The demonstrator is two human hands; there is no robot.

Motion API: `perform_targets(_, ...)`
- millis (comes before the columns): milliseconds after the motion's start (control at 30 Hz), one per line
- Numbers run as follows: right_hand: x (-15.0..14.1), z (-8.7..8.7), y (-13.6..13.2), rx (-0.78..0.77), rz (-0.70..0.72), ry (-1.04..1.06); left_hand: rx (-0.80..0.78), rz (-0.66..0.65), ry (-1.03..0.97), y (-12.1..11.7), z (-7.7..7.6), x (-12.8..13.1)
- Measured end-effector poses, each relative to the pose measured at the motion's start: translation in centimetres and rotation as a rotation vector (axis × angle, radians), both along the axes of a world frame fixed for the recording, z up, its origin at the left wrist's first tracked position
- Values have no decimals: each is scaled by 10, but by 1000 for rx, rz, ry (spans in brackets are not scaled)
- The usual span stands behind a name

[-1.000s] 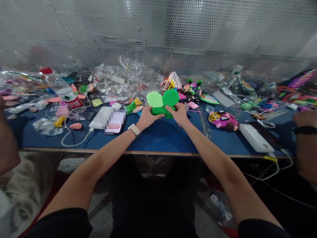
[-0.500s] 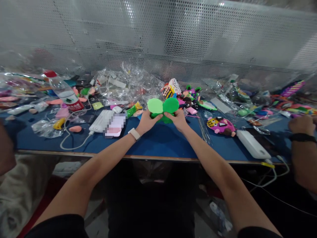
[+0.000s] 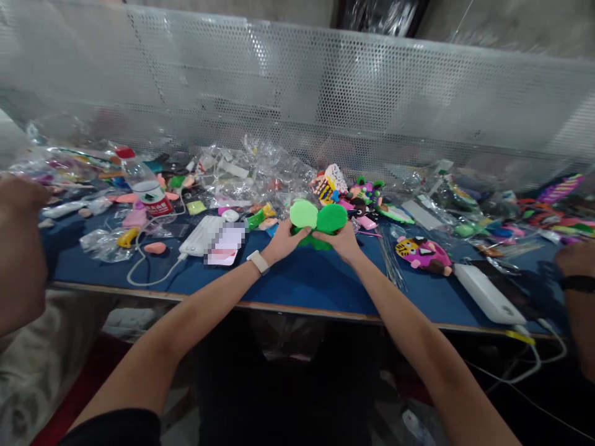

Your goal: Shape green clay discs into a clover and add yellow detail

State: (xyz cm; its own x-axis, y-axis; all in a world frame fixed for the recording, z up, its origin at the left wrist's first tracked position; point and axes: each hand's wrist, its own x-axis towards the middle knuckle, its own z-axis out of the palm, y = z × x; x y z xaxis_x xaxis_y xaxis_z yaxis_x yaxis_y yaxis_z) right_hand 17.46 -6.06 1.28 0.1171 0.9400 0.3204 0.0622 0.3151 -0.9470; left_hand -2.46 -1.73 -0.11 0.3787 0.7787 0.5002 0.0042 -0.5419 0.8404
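Two round lobes, a pale lobe (image 3: 304,215) and a deeper lobe (image 3: 331,217), top one green piece (image 3: 316,243), held at the middle of the near table, between the hands. It looks light and matte, probably soft like foam or clay and hardly slippery; a hard squeeze might dent it, and the lobes could fold where they meet. Low on either side, under that join, seems the safest hold. There, the left hand (image 3: 282,240) at eight o'clock and the right hand (image 3: 344,240) at four both grip it, thumbs nearly meeting on the near face; the fingers behind are hidden. I cannot tell whether its lower edge touches the blue table (image 3: 311,286). Farther out lie a phone (image 3: 227,243) at nine, thin wires (image 3: 391,260) near four, a pink figure (image 3: 425,254) past three and crumpled plastic (image 3: 269,167) between ten and eleven.
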Motion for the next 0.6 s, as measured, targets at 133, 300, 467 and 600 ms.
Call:
perform_targets(133, 5, 4, -4, -27, 13, -67, -84, -61, -40, 1, -2, -1)
perform_targets(300, 29, 25, -8, 39, 95, -366, -122, -96, -34, 4, -2, -2)
perform_targets(467, 59, 73, -12, 126, 199, -847, 16, -133, 11, 10, -5, -2)
perform_targets(600, 63, 114, -11, 117, 258, -1155, 35, -202, 44, 11, -8, 0)
